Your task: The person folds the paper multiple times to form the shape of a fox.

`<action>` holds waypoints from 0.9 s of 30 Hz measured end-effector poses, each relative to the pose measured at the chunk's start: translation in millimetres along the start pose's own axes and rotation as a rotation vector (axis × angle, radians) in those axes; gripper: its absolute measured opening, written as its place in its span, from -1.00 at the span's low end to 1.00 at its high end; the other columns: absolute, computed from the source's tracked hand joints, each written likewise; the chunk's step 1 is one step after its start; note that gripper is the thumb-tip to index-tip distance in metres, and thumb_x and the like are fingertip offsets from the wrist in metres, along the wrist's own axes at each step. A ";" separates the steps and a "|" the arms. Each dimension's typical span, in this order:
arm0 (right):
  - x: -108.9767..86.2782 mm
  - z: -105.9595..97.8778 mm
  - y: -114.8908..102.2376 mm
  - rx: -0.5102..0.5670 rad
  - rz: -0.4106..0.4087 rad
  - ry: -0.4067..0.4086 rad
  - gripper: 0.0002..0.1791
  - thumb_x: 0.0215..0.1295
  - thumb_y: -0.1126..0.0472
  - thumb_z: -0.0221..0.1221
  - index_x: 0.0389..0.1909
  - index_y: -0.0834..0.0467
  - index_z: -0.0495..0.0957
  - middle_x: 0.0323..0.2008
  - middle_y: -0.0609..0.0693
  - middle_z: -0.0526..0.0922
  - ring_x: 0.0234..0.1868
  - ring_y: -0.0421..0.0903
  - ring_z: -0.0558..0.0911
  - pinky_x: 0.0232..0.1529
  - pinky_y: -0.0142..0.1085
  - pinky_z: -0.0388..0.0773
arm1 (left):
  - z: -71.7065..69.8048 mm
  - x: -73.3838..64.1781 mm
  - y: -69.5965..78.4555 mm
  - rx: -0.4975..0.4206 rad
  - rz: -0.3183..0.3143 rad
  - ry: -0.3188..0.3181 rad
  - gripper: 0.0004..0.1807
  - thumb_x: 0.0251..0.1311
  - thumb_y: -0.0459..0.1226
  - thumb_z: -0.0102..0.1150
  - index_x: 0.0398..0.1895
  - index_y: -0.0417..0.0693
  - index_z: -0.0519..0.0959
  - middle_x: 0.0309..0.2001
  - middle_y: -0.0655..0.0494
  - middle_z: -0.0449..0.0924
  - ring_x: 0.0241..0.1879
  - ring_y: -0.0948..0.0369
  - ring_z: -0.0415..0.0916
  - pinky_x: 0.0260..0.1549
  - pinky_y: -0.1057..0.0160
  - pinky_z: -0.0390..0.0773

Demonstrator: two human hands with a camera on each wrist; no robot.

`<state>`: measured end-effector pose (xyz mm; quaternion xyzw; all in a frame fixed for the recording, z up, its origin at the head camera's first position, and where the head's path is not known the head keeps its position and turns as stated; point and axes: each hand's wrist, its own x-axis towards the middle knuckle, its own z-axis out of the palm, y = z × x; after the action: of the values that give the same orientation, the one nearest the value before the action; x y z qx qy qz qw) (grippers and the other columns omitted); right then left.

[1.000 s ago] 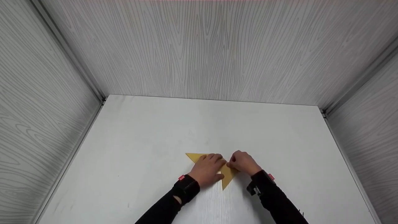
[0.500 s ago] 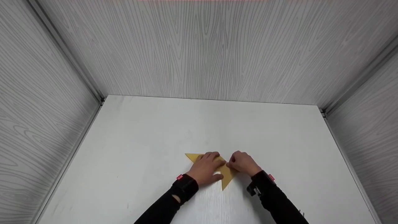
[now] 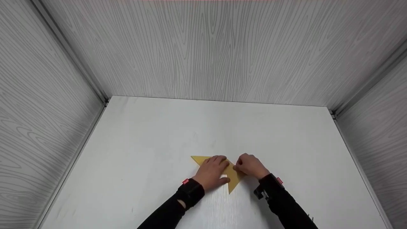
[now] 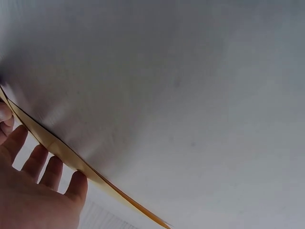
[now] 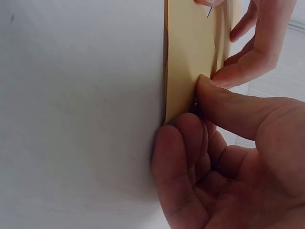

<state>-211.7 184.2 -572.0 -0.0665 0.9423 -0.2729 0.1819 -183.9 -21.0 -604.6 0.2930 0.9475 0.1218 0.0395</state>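
A folded sheet of yellow paper lies on the white table, with one pointed end to the left and another toward the person. My left hand rests across its middle, fingers spread and only slightly bent, covering part of it. In the left wrist view the fingertips touch the long folded edge of the paper. At the paper's right end my right hand pinches the edge. The right wrist view shows the thumb on top of the paper and the curled fingers at its end, hiding that corner.
The white table is bounded by a wood-grained grey back panel and side panels at left and right. A black band with a small device sits on each wrist.
The left hand's fingers have shifted slightly on the paper. The right hand keeps its pinch at the right end, and the paper stays in nearly the same place.
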 end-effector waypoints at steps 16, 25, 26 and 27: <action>0.4 2.2 -6.2 -0.007 0.000 0.033 -0.84 0.32 0.22 0.38 -0.40 0.22 0.72 -0.47 -0.02 0.64 -0.49 -0.16 0.51 -0.46 -0.35 0.38 | 2.8 -3.4 2.0 -0.028 -0.017 0.004 -0.44 0.41 0.10 0.27 0.33 0.02 0.54 0.44 0.01 0.46 0.52 0.06 0.34 0.57 0.01 0.31; 10.7 4.0 -13.1 -0.009 0.010 0.111 -0.79 0.34 0.16 0.37 -0.38 0.25 0.72 -0.45 0.03 0.72 -0.47 -0.14 0.56 -0.44 -0.34 0.40 | 0.9 -2.7 2.4 -0.044 -0.021 0.001 -0.45 0.39 0.09 0.30 0.30 0.02 0.55 0.39 0.02 0.49 0.49 0.06 0.36 0.56 0.01 0.33; 12.4 4.1 -13.4 -0.012 0.010 0.119 -0.76 0.33 0.14 0.37 -0.40 0.25 0.73 -0.48 0.01 0.70 -0.48 -0.15 0.54 -0.45 -0.35 0.38 | 0.3 -2.5 3.0 -0.044 -0.018 0.001 -0.44 0.39 0.09 0.30 0.31 0.01 0.55 0.39 0.02 0.49 0.48 0.06 0.36 0.56 0.01 0.33; 14.2 4.0 -13.9 -0.016 0.010 0.124 -0.74 0.33 0.12 0.37 -0.44 0.25 0.73 -0.53 -0.02 0.67 -0.51 -0.15 0.51 -0.48 -0.36 0.36 | -0.4 -2.3 3.5 -0.044 -0.015 0.000 -0.44 0.40 0.09 0.29 0.31 0.01 0.54 0.39 0.02 0.49 0.48 0.07 0.36 0.56 0.02 0.33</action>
<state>-222.9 167.4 -572.0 -0.0464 0.9543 -0.2679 0.1237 -180.1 -19.6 -603.3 0.2848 0.9468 0.1424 0.0470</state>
